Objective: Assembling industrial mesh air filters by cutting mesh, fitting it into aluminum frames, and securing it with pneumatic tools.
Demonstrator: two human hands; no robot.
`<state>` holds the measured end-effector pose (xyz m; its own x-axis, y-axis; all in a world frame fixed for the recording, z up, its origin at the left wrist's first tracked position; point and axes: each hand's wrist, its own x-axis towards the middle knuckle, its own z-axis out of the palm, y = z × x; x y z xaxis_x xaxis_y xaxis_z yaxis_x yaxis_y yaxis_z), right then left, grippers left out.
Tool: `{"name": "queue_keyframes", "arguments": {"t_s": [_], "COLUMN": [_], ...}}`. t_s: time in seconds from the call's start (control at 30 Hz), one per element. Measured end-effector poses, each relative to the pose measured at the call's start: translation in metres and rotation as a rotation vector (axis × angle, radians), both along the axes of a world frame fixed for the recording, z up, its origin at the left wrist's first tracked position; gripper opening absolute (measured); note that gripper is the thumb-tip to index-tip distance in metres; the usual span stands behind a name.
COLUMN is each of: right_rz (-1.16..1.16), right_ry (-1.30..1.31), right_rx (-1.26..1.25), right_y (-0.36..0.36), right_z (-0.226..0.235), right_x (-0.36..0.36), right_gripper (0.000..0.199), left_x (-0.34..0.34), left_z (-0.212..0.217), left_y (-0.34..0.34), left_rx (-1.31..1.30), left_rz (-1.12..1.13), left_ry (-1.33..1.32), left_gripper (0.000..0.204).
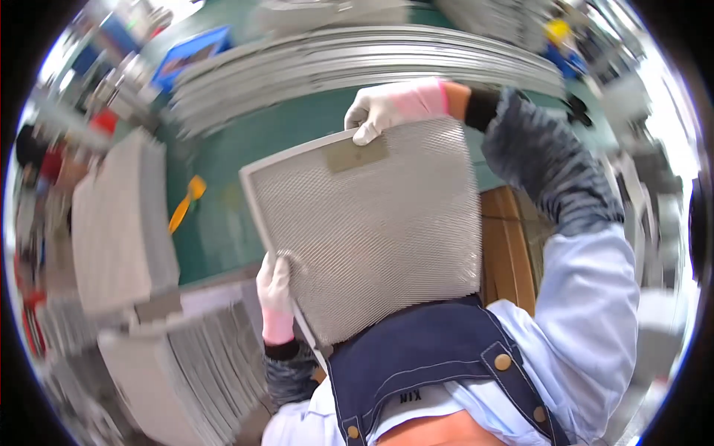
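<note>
A silver-grey mesh panel (372,230) is tilted in front of my body, its lower edge against my dark apron. A pale frame strip (301,145) runs along its far and left edges, and a small olive-coloured rectangle (357,155) shows near the far edge. My right hand (390,108), in a white and pink glove, is closed over the far edge with the thumb on the mesh. Lower down, my left hand (276,293), gloved alike, grips the left edge. Some of its fingers are hidden behind the panel.
Long silver strips (357,59) lie stacked across the back of the green table (216,230). A yellow-orange hand tool (187,203) rests left of the panel. Stacked pale panels (119,223) stand at left, more panels (186,379) below. A brown cardboard box (507,238) sits at right, a blue tray (191,56) far left.
</note>
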<state>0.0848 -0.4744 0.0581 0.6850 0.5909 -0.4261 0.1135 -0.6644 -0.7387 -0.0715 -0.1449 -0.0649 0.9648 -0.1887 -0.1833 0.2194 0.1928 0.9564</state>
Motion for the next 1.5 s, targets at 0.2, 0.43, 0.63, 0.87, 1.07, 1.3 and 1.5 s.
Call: {"name": "queue_keyframes", "arguments": {"t_s": [0.2,0.43,0.63,0.87,1.07,1.3,1.5], "right_rz": [-0.644,-0.854,-1.089,-1.299,-0.985,-0.791,-0.463], "right_ry": [0.158,0.073,0.475,0.407,-0.031,-0.986,-0.951], "right_rx": [0.023,0.186,0.515,0.951,1.130,0.862,0.678], "right_y": [-0.110,-0.106,-0.074,-0.061,-0.091,-0.064,-0.081], "right_z": [0.039,-0.064,-0.119,-0.138,-0.072,0.130,0.190], "right_x": [-0.078,-0.197,-0.330,-0.343,-0.243,-0.129,-0.095], "right_gripper": [0.046,0.057,0.049,0.030,0.039,0.033,0.037], "left_x": [0.010,0.011,0.006,-0.012,0.030,0.093,0.109], "left_z": [-0.004,-0.013,0.000,0.009,0.115,0.231,0.174], "left_y": [-0.016,-0.025,-0.049,-0.034,-0.025,-0.010,-0.031], "left_rx": [-0.193,-0.184,-0.055,0.274,0.514,0.165,-0.143], "left_rz": [-0.006,-0.069,0.040,-0.195,0.196,0.686,0.502], "left_ry": [0.156,0.163,0.128,0.054,-0.652,-1.105,-0.853], "left_gripper": [0.030,0.038,0.039,0.035,0.020,0.042,0.051]}}
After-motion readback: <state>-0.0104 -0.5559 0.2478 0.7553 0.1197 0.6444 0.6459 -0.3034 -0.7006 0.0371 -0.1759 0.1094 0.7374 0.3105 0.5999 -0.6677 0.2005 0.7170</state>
